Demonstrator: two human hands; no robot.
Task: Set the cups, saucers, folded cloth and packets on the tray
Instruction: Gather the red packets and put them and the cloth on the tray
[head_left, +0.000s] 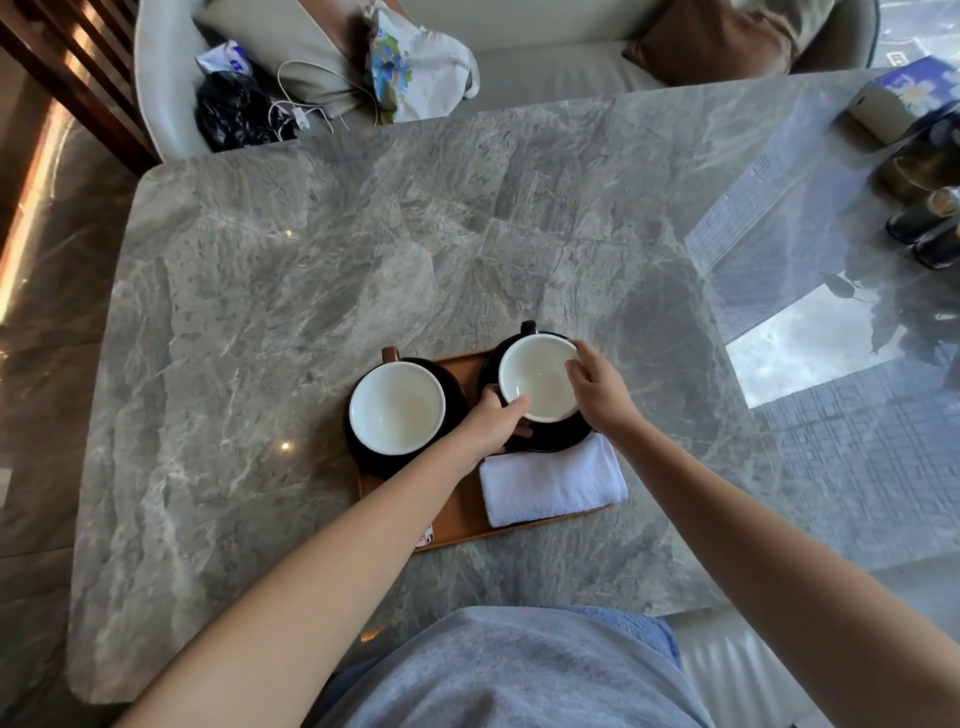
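Note:
A brown tray lies on the marble table near me. On its left stands a cup with a white inside on a black saucer. A second cup sits on a black saucer at the tray's right back. My left hand grips this cup's near rim, thumb over the edge. My right hand holds its right rim. A folded white cloth lies on the tray in front of that saucer. A packet peeks out under my left forearm.
The grey marble table stretches far beyond the tray. Dark bottles and a blue box stand at the far right. A sofa with bags and a cable lies behind the table.

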